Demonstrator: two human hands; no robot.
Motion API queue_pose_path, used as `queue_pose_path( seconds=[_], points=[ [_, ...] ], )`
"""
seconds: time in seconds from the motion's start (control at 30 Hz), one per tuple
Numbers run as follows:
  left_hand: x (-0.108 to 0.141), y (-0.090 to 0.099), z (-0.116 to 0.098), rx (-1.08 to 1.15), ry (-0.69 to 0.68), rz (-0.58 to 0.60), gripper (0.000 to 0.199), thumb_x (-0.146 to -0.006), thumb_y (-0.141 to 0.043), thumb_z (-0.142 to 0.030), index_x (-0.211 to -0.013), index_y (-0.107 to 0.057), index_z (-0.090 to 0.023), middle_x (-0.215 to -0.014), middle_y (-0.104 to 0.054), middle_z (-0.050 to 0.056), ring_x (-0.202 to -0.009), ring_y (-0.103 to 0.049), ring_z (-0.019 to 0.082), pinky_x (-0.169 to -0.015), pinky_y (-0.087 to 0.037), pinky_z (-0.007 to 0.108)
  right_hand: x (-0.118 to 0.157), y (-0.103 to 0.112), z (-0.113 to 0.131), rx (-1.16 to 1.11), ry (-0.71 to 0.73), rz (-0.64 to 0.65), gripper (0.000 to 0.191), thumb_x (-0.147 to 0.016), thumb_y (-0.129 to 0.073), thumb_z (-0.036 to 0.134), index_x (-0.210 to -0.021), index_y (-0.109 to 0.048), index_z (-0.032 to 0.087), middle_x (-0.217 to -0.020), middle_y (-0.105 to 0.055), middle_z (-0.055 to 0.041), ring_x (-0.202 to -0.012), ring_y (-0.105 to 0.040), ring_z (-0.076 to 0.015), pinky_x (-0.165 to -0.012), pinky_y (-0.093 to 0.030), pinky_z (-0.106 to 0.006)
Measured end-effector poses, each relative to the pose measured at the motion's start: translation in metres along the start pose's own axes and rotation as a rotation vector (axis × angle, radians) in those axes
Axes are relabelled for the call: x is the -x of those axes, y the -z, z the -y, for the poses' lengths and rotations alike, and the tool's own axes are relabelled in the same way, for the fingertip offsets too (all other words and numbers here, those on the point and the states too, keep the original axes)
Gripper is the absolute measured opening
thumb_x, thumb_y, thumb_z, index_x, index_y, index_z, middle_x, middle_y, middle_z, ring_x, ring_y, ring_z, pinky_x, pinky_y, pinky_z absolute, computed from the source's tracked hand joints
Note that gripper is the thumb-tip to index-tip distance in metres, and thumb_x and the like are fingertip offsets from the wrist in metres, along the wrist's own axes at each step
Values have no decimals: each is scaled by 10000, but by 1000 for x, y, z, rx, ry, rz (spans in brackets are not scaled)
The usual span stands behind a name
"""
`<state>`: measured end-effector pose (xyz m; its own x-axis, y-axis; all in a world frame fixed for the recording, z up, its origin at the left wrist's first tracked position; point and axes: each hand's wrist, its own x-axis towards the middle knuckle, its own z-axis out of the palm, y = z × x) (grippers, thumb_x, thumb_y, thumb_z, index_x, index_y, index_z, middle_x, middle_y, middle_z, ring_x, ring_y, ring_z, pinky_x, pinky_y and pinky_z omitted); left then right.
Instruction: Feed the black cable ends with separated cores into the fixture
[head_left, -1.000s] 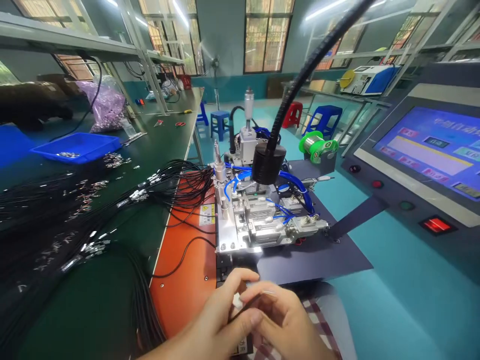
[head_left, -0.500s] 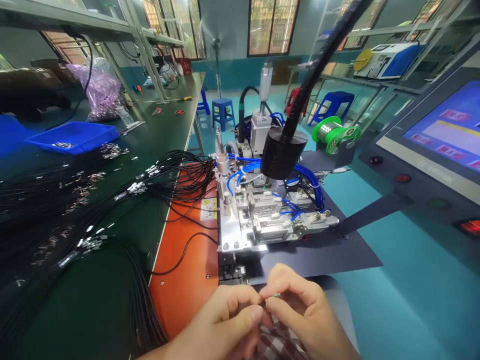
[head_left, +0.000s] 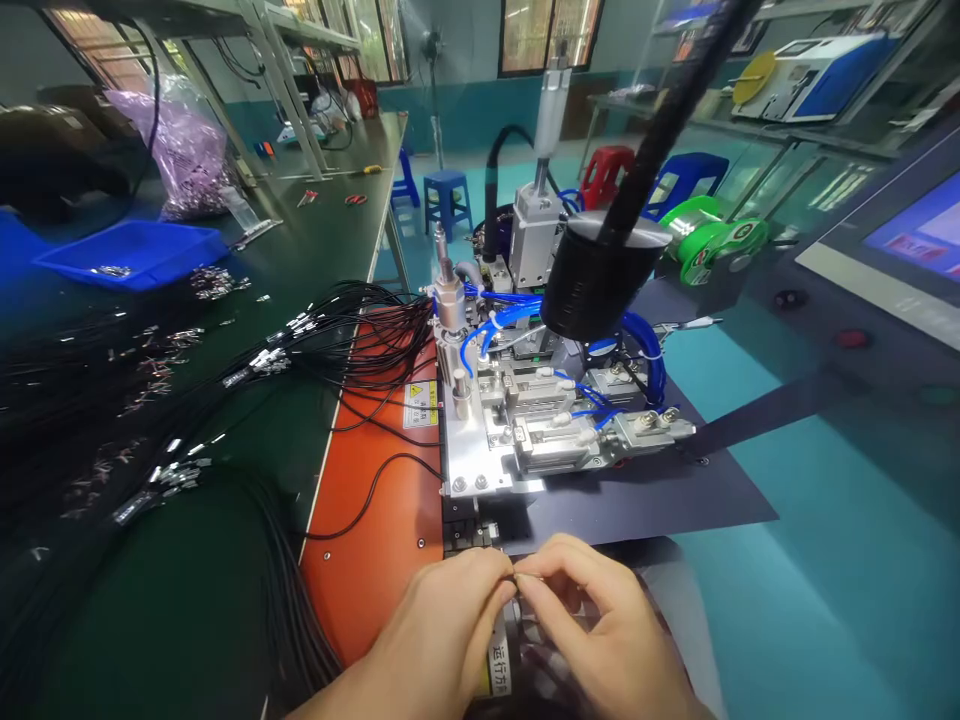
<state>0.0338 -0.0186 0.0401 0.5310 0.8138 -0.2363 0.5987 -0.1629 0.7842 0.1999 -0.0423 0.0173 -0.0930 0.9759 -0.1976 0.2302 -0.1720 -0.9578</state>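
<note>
My left hand (head_left: 450, 610) and my right hand (head_left: 592, 610) meet fingertip to fingertip in front of the machine, low in the head view. Both are closed in a pinch on the thin end of a wire (head_left: 528, 575), mostly hidden by the fingers. Just beyond them stands a metal machine (head_left: 480, 465) with cylinders, clamps and blue air tubes, on a dark plate. Left of my hands is an orange base (head_left: 375, 590), crossed by a black cable (head_left: 367, 515).
Bundles of black cables (head_left: 262, 365) with bright ends lie on the green table (head_left: 150, 590). A blue tray (head_left: 135, 255) sits farther back. A black cylindrical head (head_left: 600, 280) overhangs the machine. A green spool (head_left: 705, 240) and a control panel (head_left: 885, 290) are at right.
My hands have risen slightly and stay together, the left thumb now turned more inward. Less of the wire end shows between the fingers. The camera view has shifted a little.
</note>
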Motion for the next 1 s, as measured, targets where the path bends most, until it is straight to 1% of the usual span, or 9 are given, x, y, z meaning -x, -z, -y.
queue_pose_path(
  seconds=[0.07, 0.13, 0.2, 0.27, 0.47, 0.7, 0.8, 0.9, 1.0],
  points=[
    [0, 2, 3, 169, 66, 6, 240, -924, -393, -278, -814, -585, -185, -694, -588, 10, -646, -525, 145, -590, -371, 230, -2, 5, 0, -165, -89, 28, 161, -835, -573, 324, -825, -664, 191, -691, -604, -10, -584, -533, -148, -538, -424, -244],
    [0, 3, 5, 361, 160, 33, 214, -904, -446, -306, -831, -599, -175, -620, -565, -13, -590, -499, 127, -547, -350, 215, -5, 8, -3, -309, -149, 16, 186, -826, -593, 359, -877, -659, 193, -670, -594, 6, -537, -500, -125, -510, -414, -227],
    [-2, 3, 8, 535, 240, 69, 209, -883, -485, -325, -819, -595, -160, -554, -531, -34, -504, -433, 98, -499, -317, 203, -6, 6, -6, -380, -171, 12, 202, -810, -622, 383, -817, -655, 184, -634, -572, 20, -520, -473, -110, -511, -402, -219],
    [-2, 2, 9, 649, 279, 87, 218, -869, -507, -338, -798, -589, -149, -529, -520, -45, -445, -363, 71, -472, -289, 194, -7, 2, -8, -431, -192, 38, 226, -793, -647, 395, -750, -639, 174, -596, -549, 32, -504, -448, -98, -504, -381, -210],
    [-1, 1, 11, 706, 305, 80, 232, -862, -520, -354, -796, -595, -144, -523, -525, -52, -393, -289, 41, -429, -246, 180, -8, -13, -9, -558, -237, 48, 254, -760, -685, 412, -721, -617, 171, -551, -511, 50, -488, -407, -82, -474, -324, -193],
    [-2, 1, 11, 799, 293, 95, 246, -860, -524, -367, -796, -581, -135, -507, -513, -51, -366, -259, 34, -384, -192, 177, -8, -14, -11, -605, -236, 50, 260, -751, -693, 403, -700, -616, 161, -549, -479, 50, -496, -385, -83, -487, -315, -196],
    [-1, 1, 9, 865, 288, 111, 214, -859, -534, -354, -815, -559, -145, -512, -512, -54, -373, -257, 32, -381, -181, 168, -7, -13, -14, -601, -231, 96, 273, -770, -672, 412, -679, -582, 170, -541, -456, 55, -490, -360, -87, -476, -300, -200],
    [-1, 0, 9, 935, 278, 157, 194, -859, -535, -343, -801, -534, -158, -495, -520, -60, -364, -250, 26, -379, -188, 153, -7, -12, -16, -539, -199, 165, 284, -805, -629, 423, -685, -533, 184, -552, -426, 62, -490, -344, -92, -470, -292, -206],
    [-1, 1, 10, 972, 309, 277, 209, -849, -529, -340, -776, -555, -146, -446, -525, -59, -314, -234, 20, -337, -168, 147, -9, -5, -13, -400, -122, 219, 245, -860, -563, 373, -707, -512, 189, -631, -439, 42, -562, -400, -113, -536, -350, -226]
  ],
)
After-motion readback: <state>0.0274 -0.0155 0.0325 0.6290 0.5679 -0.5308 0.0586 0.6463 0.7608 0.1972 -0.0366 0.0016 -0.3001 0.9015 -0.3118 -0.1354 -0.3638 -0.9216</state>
